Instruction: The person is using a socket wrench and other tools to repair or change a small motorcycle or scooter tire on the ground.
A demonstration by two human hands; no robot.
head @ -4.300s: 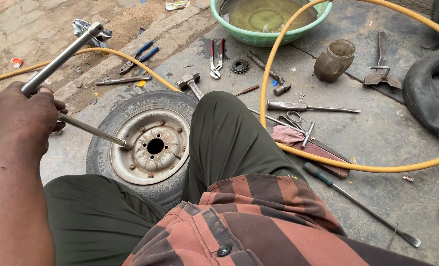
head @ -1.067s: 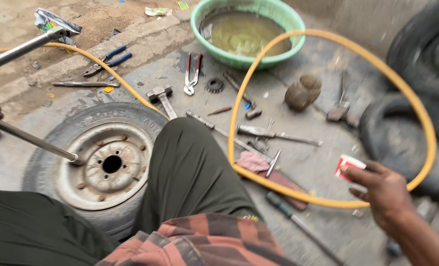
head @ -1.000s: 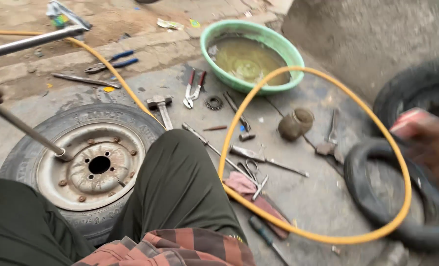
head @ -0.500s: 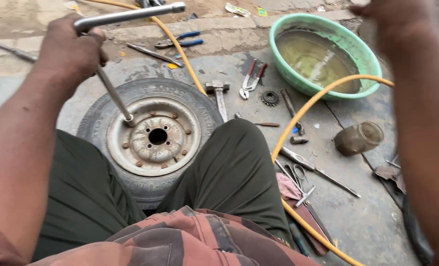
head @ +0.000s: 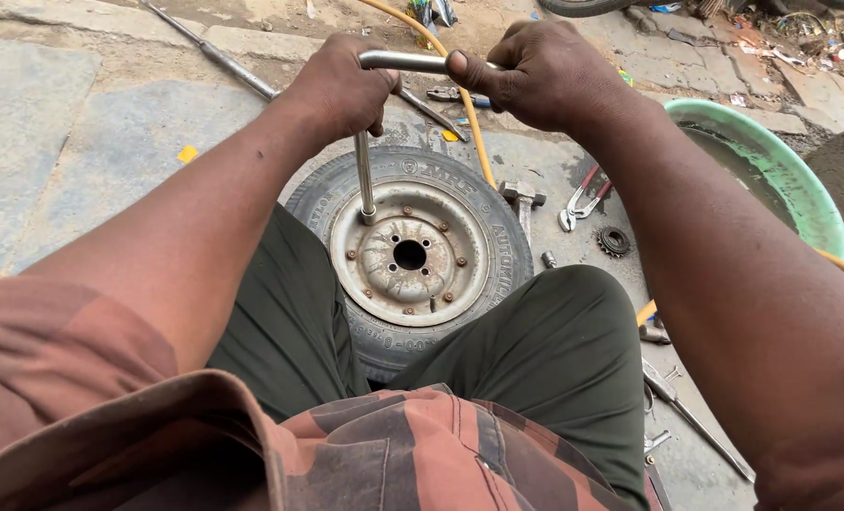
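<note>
A: Where is the metal bar (head: 398,62) found?

B: At twelve o'clock of the frame, lying level above the wheel (head: 408,255). Both of its ends are clasped: the left hand (head: 346,83) is wrapped around one end, the right hand (head: 540,74) around the other, with only a short bare stretch seen between them.

A: And the upright rod (head: 365,178)?

B: It is seen dropping from under the left hand to the steel rim (head: 370,284), where its tip is set at the rim's ten o'clock edge, against the tyre bead.

A: How is the wheel placed?

B: Flat on the stone ground, between the knees; its six o'clock edge is covered by the green trousers (head: 545,369).

A: What is crowded around it?

B: At three o'clock a hammer (head: 522,199), pliers (head: 581,197) and a small sprocket (head: 615,240) are laid near the tyre. Farther out, a green basin (head: 781,170) is seen. A yellow hose (head: 460,104) is run past twelve o'clock. Open paving (head: 71,142) is left at nine o'clock.
</note>
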